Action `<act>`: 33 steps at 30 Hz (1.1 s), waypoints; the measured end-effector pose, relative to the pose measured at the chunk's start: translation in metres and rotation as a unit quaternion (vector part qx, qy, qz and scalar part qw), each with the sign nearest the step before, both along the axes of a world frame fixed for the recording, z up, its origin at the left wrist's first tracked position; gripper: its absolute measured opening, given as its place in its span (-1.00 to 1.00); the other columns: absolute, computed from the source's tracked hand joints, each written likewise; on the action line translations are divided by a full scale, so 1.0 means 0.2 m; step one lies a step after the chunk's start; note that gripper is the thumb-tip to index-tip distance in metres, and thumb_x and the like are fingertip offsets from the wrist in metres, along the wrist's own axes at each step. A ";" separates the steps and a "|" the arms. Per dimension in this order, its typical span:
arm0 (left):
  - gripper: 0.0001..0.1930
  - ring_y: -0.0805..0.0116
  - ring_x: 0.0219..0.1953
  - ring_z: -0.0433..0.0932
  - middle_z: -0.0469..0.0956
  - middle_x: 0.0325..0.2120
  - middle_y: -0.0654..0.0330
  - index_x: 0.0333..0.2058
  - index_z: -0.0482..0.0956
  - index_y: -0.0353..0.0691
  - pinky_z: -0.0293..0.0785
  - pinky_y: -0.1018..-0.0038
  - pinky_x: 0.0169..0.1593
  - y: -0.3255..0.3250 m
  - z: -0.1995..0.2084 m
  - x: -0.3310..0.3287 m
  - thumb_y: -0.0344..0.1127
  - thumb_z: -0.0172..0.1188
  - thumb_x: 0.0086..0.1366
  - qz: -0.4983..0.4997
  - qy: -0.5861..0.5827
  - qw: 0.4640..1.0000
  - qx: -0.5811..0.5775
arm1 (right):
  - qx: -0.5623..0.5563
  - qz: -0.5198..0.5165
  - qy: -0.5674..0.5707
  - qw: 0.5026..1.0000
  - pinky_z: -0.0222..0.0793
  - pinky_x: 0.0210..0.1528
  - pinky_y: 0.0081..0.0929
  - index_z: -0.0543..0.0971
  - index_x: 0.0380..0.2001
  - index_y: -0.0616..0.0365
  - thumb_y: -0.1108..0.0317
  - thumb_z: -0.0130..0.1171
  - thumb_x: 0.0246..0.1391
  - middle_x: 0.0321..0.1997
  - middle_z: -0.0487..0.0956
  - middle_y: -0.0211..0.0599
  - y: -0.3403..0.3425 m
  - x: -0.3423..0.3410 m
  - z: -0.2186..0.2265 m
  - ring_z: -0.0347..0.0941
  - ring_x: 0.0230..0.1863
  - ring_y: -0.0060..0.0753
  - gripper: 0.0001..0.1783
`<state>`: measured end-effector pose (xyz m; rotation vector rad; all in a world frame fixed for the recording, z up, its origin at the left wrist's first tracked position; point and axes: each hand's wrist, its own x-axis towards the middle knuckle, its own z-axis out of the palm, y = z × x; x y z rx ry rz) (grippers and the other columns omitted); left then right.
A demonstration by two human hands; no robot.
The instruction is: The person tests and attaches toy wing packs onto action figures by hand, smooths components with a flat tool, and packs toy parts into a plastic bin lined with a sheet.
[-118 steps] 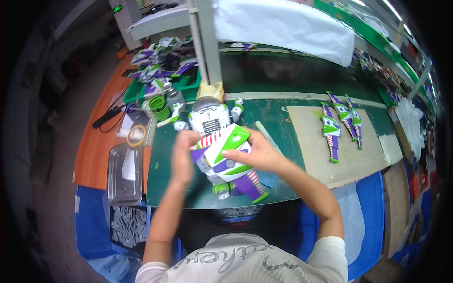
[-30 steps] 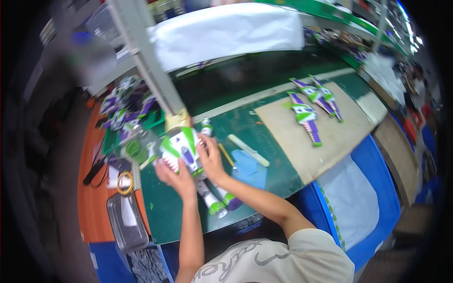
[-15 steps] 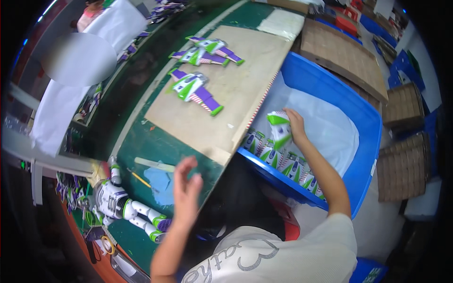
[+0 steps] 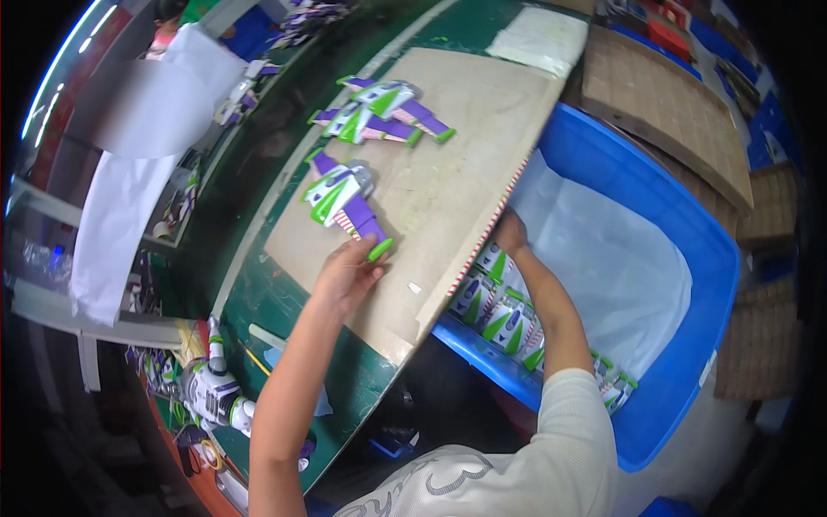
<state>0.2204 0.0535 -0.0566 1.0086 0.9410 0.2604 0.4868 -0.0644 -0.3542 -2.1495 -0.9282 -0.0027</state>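
On the brown board lies a spread toy wing pack [image 4: 334,195], white and green with purple wings. My left hand [image 4: 346,274] pinches its green wing tip between thumb and fingers. Two more spread wing packs [image 4: 379,103] overlap farther up the board. My right hand [image 4: 510,231] reaches into the blue bin [image 4: 642,155], closed at the upper end of a row of folded wing packs [image 4: 508,326]. Against it is a folded wing pack [image 4: 491,258]; the fingertips are partly hidden.
White sheeting [image 4: 603,233] lines the bin. A white and green toy figure [image 4: 211,396] lies on the green table [image 4: 370,388] at the lower left, near a yellow pencil [image 4: 257,360]. Cardboard [image 4: 663,95] leans beyond the bin. A white sheet [image 4: 125,224] hangs at far left.
My left hand has moved up and forward from above the table to take the wing tip. My right hand has lowered the folded wing pack into the bin's row.
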 end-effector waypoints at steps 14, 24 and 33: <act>-0.68 0.58 -0.76 0.30 0.52 -0.61 0.07 -0.36 0.41 -0.26 0.13 0.73 -0.73 -0.21 0.50 -1.22 -0.10 -0.09 0.36 0.103 0.006 0.958 0.267 | 0.346 0.163 0.047 0.923 0.23 -0.12 -0.48 0.41 -0.13 0.22 0.21 -0.14 0.24 -0.17 0.39 -0.20 0.12 -0.72 1.59 0.31 -0.19 -0.37 -0.69; -0.58 0.69 -0.63 0.10 0.20 -0.70 0.45 -0.67 0.24 -0.16 0.03 0.61 -0.57 -0.31 0.66 -1.75 -0.09 -0.10 0.35 0.163 0.059 0.862 0.477 | 0.239 0.422 0.066 0.872 0.29 -0.03 -0.43 0.49 -0.16 0.26 0.19 0.03 0.12 -0.15 0.49 -0.05 0.34 -1.54 1.97 0.44 -0.11 -0.19 -0.64; -0.53 0.26 -0.03 0.38 0.41 -0.12 -0.02 -0.08 0.25 -0.28 0.24 0.43 0.09 -0.35 0.50 -1.76 0.01 -0.47 0.42 0.362 -0.268 0.786 0.423 | 0.100 0.618 0.392 0.674 0.38 -0.12 -0.58 0.42 -0.14 0.28 0.35 0.33 -0.11 -0.21 0.53 -0.27 0.29 -2.29 2.10 0.45 -0.18 -0.56 -0.54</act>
